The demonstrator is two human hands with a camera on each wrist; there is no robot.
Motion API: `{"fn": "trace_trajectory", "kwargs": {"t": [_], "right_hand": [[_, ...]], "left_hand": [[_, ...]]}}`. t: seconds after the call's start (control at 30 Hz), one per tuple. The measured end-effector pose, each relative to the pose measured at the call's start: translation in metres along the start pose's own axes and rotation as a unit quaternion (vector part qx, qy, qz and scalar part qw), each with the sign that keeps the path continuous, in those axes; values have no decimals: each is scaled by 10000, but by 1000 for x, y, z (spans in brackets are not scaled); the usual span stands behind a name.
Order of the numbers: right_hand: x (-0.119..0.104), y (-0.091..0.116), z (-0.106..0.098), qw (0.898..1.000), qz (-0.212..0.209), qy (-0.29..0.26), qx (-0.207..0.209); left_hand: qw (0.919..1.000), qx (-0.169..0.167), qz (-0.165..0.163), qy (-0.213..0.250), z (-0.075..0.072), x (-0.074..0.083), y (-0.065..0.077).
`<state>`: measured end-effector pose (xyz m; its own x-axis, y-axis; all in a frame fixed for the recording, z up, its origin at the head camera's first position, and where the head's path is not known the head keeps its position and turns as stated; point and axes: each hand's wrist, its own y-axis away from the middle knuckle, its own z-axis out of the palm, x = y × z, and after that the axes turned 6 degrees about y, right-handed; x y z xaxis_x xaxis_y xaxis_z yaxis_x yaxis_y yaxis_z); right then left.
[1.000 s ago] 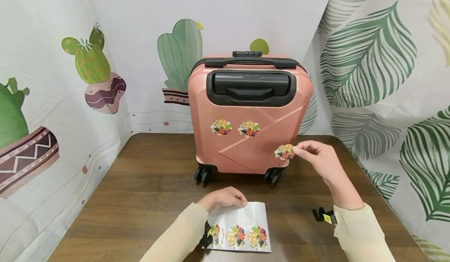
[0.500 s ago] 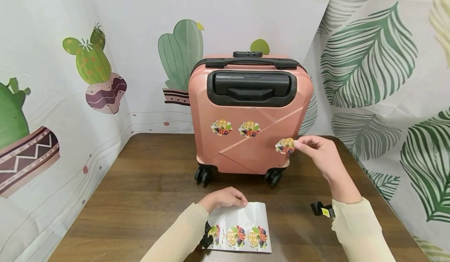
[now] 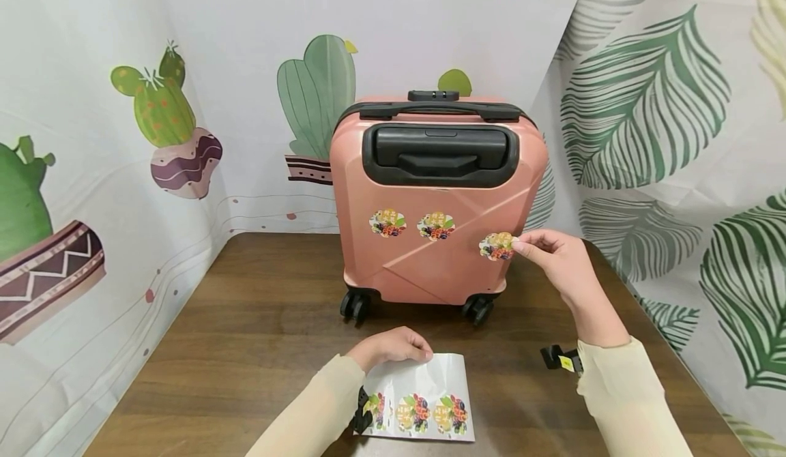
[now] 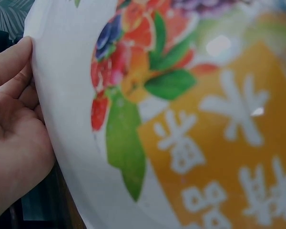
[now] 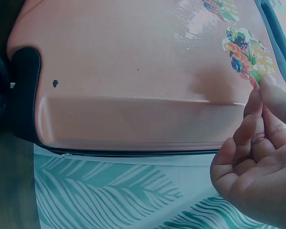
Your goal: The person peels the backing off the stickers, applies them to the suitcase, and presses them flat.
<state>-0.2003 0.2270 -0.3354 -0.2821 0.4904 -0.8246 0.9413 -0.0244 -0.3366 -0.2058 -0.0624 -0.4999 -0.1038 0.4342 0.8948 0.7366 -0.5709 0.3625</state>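
A pink suitcase (image 3: pixel 430 273) stands upright, two fruit stickers on its front: a left sticker (image 3: pixel 387 224) and a middle sticker (image 3: pixel 436 226). My right hand (image 3: pixel 555 259) pinches a third fruit sticker (image 3: pixel 496 246) by its edge, between thumb and index finger. In the right wrist view this held sticker (image 5: pixel 245 52) is before the suitcase shell (image 5: pixel 133 71); whether it touches cannot be told. My left hand (image 3: pixel 393 346) pinches the top edge of a white sticker sheet (image 3: pixel 424 375), which bears several fruit stickers along its lower part. The left wrist view shows that sheet (image 4: pixel 66 95) close up.
The suitcase's black wheels (image 3: pixel 355 305) rest on a brown wooden table (image 3: pixel 264 348). Behind it hangs a white cloth (image 3: pixel 245 102) printed with cacti and leaves. A black strap device (image 3: pixel 560 359) is at the right wrist.
My right hand has risen a little with the pinched sticker, bringing it nearer the height of the two stickers on the suitcase. The left hand and the sheet have stayed in place.
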Motion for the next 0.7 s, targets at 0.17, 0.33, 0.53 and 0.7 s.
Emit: {"fn": "trace_trajectory", "kwargs": {"t": [0.17, 0.33, 0.53, 0.7], "right_hand": [[-3, -2, 2, 9999, -98, 88, 112], [-6, -4, 3, 9993, -82, 335, 171], [-11, -8, 6, 9988, -87, 425, 207], [-13, -10, 6, 9986, -67, 465, 262]], "left_hand": [[10000, -18, 36, 3, 0, 1, 1], [10000, -37, 65, -12, 0, 1, 1], [10000, -23, 55, -36, -1, 1, 0], [10000, -50, 58, -48, -1, -1, -1]]}}
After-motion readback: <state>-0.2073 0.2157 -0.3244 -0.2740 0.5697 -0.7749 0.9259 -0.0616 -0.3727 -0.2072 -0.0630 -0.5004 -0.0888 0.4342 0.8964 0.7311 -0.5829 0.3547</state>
